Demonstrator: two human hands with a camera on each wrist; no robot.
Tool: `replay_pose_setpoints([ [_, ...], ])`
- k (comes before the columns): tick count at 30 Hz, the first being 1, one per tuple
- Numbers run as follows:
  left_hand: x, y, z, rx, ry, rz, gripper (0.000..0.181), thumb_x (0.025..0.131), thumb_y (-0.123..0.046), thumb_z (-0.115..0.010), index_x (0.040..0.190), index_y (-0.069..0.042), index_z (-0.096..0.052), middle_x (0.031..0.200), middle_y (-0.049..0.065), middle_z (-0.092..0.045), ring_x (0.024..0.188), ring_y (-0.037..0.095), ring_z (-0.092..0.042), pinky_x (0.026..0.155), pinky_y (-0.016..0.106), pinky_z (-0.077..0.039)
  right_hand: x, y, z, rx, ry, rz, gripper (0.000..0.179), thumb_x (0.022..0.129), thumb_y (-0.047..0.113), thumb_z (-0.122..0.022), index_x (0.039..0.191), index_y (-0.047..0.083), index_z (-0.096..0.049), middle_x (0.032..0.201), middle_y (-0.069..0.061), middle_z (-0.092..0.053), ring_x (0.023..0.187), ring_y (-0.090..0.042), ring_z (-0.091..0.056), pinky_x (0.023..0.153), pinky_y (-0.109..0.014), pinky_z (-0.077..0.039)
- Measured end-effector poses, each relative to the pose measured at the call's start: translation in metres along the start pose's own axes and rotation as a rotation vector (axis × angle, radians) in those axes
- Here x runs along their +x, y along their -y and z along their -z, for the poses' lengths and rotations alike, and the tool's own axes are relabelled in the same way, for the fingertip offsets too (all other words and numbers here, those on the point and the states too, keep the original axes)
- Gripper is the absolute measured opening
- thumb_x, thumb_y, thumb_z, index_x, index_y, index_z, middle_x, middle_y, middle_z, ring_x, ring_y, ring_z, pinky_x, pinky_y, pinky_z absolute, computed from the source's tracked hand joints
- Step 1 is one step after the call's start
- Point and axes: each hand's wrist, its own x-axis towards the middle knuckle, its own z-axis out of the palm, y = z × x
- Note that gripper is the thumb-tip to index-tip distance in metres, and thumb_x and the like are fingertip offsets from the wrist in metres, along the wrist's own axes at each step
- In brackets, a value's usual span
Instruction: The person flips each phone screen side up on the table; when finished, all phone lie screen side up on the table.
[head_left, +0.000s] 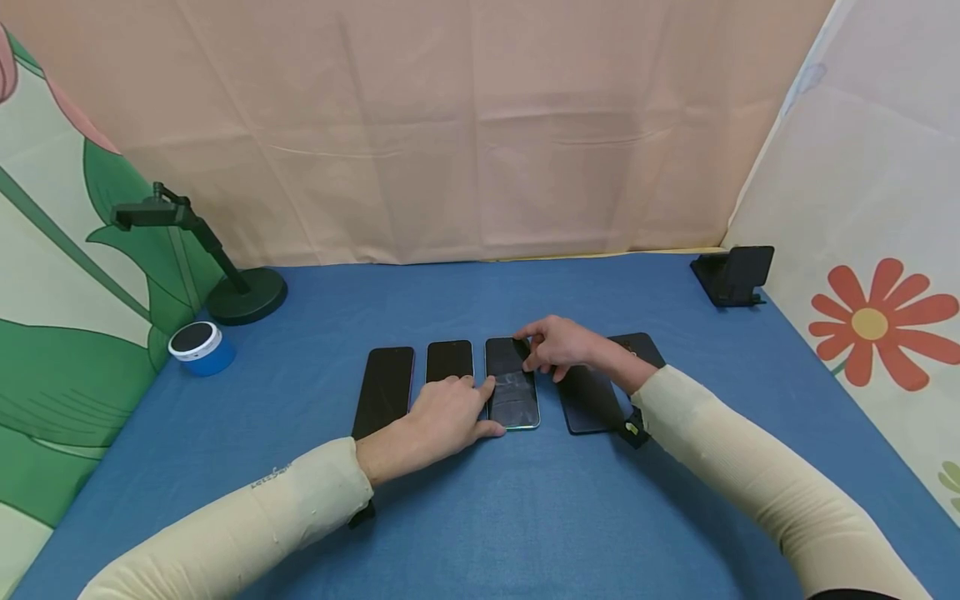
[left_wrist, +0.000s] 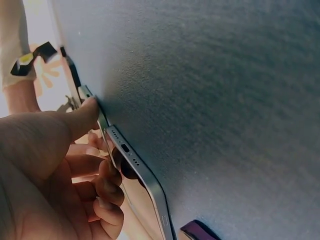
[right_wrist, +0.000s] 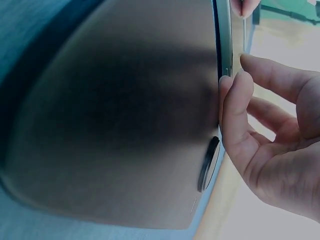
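Observation:
In the head view, a dark phone point(head_left: 517, 408) lies flat with pale smudges or reflections across its screen. My left hand point(head_left: 442, 412) reaches over a smaller phone point(head_left: 450, 358); its index finger and thumb touch the left edge and lower corner of the smudged phone. On that phone's upper right, my right hand point(head_left: 564, 343) rests with index fingertip at the top edge and thumb by the right side. The left wrist view shows the thumb against the phone's rim point(left_wrist: 101, 117), and the smaller phone's silver edge with its port point(left_wrist: 135, 160) below the fingers.
A third phone point(head_left: 384, 383) lies at the left. Under my right forearm is a dark tablet point(head_left: 588, 400), its grey back point(right_wrist: 115, 120) close in the right wrist view. Further off stand a black lamp-like stand point(head_left: 247, 296), a blue-and-white round container point(head_left: 202, 348) and a small black stand point(head_left: 733, 275).

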Motion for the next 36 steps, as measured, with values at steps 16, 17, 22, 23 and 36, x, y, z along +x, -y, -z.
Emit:
replay_pose_setpoints([
  [16,0.018,-0.011,0.022,-0.204,0.207,-0.004,0.071,0.095,-0.061,-0.058,0.15,-0.017,-0.048,0.107,0.005,-0.074,0.085,0.019,-0.068,0.054,0.031,-0.048,-0.009,-0.006,0.018,0.043,0.03,0.041,0.066,0.097,0.02,-0.066,0.155,0.009,-0.037,0.11,-0.012,-0.061,0.078,-0.024,-0.061,0.062,-0.035,-0.056],
  [17,0.022,-0.013,0.023,-0.252,0.235,-0.018,0.072,0.095,-0.06,-0.057,0.152,-0.017,-0.046,0.098,0.003,-0.075,0.078,0.017,-0.067,0.051,0.029,-0.045,-0.01,-0.008,0.021,0.045,0.027,0.041,0.066,0.097,0.021,-0.066,0.155,0.01,-0.037,0.113,-0.013,-0.06,0.078,-0.025,-0.061,0.063,-0.037,-0.057],
  [22,0.039,-0.021,0.023,-0.436,0.317,-0.071,0.072,0.099,-0.055,-0.055,0.156,-0.016,-0.036,0.061,-0.005,-0.062,0.052,0.01,-0.053,0.048,0.026,-0.038,-0.017,-0.019,0.036,0.045,0.015,0.031,0.071,0.096,0.023,-0.067,0.157,0.013,-0.032,0.129,-0.016,-0.053,0.083,-0.029,-0.062,0.065,-0.039,-0.057],
  [23,0.042,-0.023,0.022,-0.456,0.31,-0.076,0.072,0.099,-0.054,-0.055,0.157,-0.015,-0.035,0.061,-0.006,-0.061,0.052,0.009,-0.052,0.049,0.025,-0.038,-0.017,-0.022,0.039,0.046,0.018,0.029,0.072,0.096,0.023,-0.067,0.158,0.013,-0.031,0.132,-0.016,-0.052,0.084,-0.03,-0.062,0.065,-0.039,-0.057],
  [36,0.052,-0.059,0.015,-0.295,0.229,-0.021,0.078,0.095,-0.063,-0.055,0.157,-0.021,-0.035,0.151,0.008,-0.052,0.133,0.024,-0.055,0.098,0.042,-0.053,-0.032,-0.058,0.059,0.033,0.01,-0.01,0.076,0.097,0.022,-0.066,0.16,0.013,-0.025,0.147,-0.021,-0.04,0.084,-0.026,-0.057,0.063,-0.039,-0.054],
])
